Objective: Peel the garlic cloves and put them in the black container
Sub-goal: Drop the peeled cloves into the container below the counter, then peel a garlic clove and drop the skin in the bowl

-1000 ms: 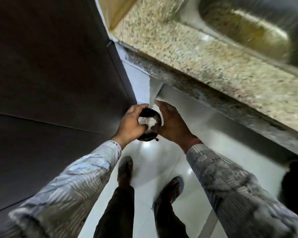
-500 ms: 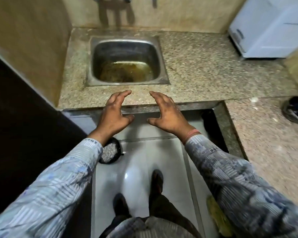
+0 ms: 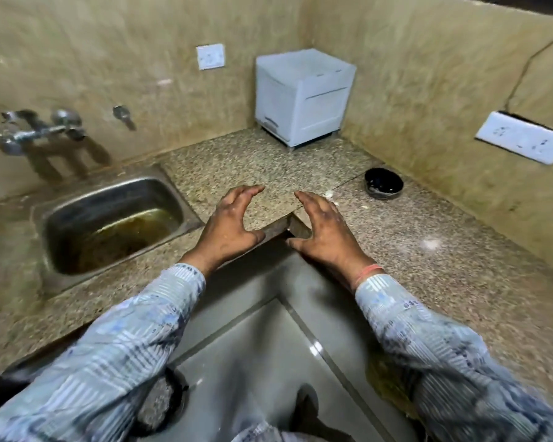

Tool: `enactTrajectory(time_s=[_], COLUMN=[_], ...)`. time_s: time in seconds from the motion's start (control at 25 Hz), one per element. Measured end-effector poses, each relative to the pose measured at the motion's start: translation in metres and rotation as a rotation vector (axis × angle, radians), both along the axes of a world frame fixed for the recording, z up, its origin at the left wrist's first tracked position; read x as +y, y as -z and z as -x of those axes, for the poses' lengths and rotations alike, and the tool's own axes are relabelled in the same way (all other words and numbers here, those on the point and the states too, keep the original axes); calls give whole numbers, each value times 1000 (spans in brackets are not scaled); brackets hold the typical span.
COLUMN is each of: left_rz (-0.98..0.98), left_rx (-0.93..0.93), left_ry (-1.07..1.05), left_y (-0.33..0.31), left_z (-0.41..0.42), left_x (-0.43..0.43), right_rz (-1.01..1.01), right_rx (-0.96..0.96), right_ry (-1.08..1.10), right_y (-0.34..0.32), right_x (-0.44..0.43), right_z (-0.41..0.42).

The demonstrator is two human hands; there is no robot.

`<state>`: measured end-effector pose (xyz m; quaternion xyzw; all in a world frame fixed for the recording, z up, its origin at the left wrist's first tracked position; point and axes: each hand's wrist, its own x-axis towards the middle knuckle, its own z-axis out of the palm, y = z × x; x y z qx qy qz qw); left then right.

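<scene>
A small black container (image 3: 383, 183) stands on the granite counter (image 3: 396, 237) near the right wall; its contents are hard to make out. My left hand (image 3: 229, 226) and my right hand (image 3: 324, 232) hover side by side over the counter's inner corner, fingers spread and loosely bent, holding nothing. The container is well beyond my right hand, up and to the right. A few pale bits (image 3: 328, 194) lie on the counter near my right fingertips. On the floor below my left arm sits a round black bin (image 3: 160, 406) with pale scraps in it.
A steel sink (image 3: 109, 224) with murky residue is set in the counter at left, a tap (image 3: 35, 132) on the wall above it. A white box-like appliance (image 3: 302, 97) stands in the back corner. Wall sockets (image 3: 524, 137) are at right. Grey floor tiles (image 3: 253, 362) lie below.
A second ago both hands held the black bin low near the floor. It now sits on the floor, both hands are raised and free, and the view has swung up toward the counter corner.
</scene>
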<state>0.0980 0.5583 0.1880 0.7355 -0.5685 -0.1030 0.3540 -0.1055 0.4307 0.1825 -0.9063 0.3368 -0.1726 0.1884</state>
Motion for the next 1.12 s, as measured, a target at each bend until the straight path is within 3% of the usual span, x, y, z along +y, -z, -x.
enactTrajectory(time_s=[0.6,0.96,1.12], left_rz=[-87,-264,-382], left_rx=[48,81,152], left_ry=[287,370,433], left_y=[26,94,131], left_z=[126,105,72], left_x=[-300,-404,-445], right_rz=[-125,-328,-399], right_rx=[26,-15,56], right_ry=[320,427,520], right_y=[29,96,138], right_x=[-223,-310,-346], right_z=[141,123,98])
